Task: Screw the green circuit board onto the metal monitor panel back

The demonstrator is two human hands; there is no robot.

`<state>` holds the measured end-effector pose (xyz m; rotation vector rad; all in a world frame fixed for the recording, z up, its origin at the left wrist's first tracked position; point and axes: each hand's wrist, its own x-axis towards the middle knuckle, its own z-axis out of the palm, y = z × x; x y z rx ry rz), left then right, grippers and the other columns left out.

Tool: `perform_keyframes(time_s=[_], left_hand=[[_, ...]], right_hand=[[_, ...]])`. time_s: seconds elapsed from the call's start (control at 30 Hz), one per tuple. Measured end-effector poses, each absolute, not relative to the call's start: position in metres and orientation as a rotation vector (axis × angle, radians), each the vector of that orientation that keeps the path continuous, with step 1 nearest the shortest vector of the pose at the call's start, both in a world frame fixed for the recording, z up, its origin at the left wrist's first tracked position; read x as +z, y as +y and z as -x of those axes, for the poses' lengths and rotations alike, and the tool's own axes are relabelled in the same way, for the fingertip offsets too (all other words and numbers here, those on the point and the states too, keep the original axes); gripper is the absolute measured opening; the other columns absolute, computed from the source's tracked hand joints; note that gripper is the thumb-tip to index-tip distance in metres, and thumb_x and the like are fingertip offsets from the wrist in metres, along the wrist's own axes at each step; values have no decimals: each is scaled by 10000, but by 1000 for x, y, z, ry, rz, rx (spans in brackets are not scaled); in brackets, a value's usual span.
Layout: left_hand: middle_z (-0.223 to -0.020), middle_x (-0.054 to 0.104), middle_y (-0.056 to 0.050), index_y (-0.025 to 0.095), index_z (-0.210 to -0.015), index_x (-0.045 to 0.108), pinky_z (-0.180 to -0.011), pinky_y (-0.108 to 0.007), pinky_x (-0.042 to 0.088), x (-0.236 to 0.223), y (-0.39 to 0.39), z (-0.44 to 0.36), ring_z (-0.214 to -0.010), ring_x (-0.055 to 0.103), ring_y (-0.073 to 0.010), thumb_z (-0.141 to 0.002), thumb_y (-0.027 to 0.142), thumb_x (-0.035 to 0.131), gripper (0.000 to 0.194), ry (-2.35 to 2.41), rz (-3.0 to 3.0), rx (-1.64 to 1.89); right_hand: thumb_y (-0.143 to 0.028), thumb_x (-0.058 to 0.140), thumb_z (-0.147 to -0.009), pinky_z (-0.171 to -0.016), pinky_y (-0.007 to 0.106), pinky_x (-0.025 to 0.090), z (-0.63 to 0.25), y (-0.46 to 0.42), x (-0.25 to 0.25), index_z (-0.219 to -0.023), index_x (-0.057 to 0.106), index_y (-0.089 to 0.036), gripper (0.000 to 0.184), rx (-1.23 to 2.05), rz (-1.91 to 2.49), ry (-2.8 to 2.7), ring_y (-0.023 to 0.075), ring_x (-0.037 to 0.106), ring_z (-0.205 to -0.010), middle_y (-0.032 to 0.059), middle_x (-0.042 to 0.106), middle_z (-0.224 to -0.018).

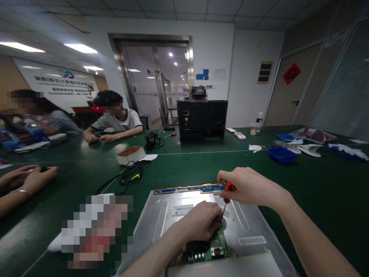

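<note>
The screwdriver, red and black, stands steeply, its long axis near upright, shaft pointing down and slightly left toward the far edge of the green circuit board, its tip hidden at the other hand's fingers; the right hand has its grip closed round the handle, so the handle sits between thumb and fingers and the shaft runs out below them; the left hand bends over the board with curled fingers beside the tip, and whether its grip pinches anything I cannot tell; the board lies near the close side of one silver metal panel, flat on the green counter, with one long blue circuit strip running crosswise along its far edge and one barcode label to the right; farther off are a second screwdriver, lying crosswise, one open carton and one upright black monitor housing
</note>
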<state>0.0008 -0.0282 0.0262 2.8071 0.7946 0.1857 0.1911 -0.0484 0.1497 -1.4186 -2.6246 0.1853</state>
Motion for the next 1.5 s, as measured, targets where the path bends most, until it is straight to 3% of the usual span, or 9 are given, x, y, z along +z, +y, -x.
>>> perform_keyframes(time_s=[0.17,0.33,0.53,0.73,0.83,0.97,1.1,1.27,1.5], left_hand=[[-886,667,-38,185,-896,598,-702,-284,426,28,-30,3,-784,594,-195,-806,184,610,90,796,-2760,288],[-981,670,-64,183,-945,624,-828,-316,429,37,-11,19,-903,597,-211,-894,224,477,161,1009,-2619,512],[-908,683,-81,153,-887,664,-731,-295,417,48,26,55,-846,600,-218,-885,246,480,206,1350,-2446,315],[-781,675,-13,175,-871,705,-575,-235,393,52,24,72,-702,605,-178,-800,348,617,207,1257,-2333,60],[-812,679,-8,181,-911,704,-572,-227,395,48,14,71,-710,608,-176,-720,292,682,223,1235,-2301,16],[-833,667,-19,171,-840,680,-637,-238,407,42,3,70,-750,599,-175,-769,219,600,117,1252,-2305,52],[-777,653,-14,174,-775,657,-668,-247,396,51,-15,73,-731,579,-170,-788,185,578,81,1207,-2360,128],[-793,667,-8,188,-794,631,-666,-234,404,53,-64,65,-716,583,-147,-813,104,511,148,1041,-2417,409],[-837,676,-3,229,-908,587,-664,-229,434,6,-120,27,-736,611,-146,-800,25,510,243,902,-2479,707]], right_hand=[[-329,677,-870,-587,267,370,-198,-49,152,-1028,624,-262,179,140,1423,-2589,206,644,-739,-9,707,-798],[-357,675,-868,-557,261,356,-209,-50,158,-1027,638,-261,190,142,1459,-2511,190,621,-691,-12,665,-754],[-358,678,-863,-553,261,363,-213,-51,162,-1028,644,-259,196,139,1481,-2462,188,618,-688,-11,663,-767],[-363,673,-864,-565,262,379,-213,-54,162,-1041,640,-262,207,145,1470,-2463,194,635,-716,2,678,-816],[-334,678,-860,-576,273,367,-209,-56,160,-1027,633,-253,191,108,1466,-2492,204,642,-724,4,697,-797],[-307,683,-854,-575,263,363,-206,-56,154,-991,625,-260,157,215,1403,-2535,195,644,-715,-23,713,-769],[-414,630,-888,-549,255,393,-217,-53,137,-962,630,-249,180,313,1460,-2327,176,621,-644,-12,681,-738],[-452,552,-903,-576,275,444,-236,-51,95,-852,614,-223,243,348,1506,-1833,174,611,-645,10,660,-749],[-519,576,-882,-503,276,433,-243,-78,52,-836,616,-207,318,551,1490,-1544,164,570,-533,-6,616,-661]])
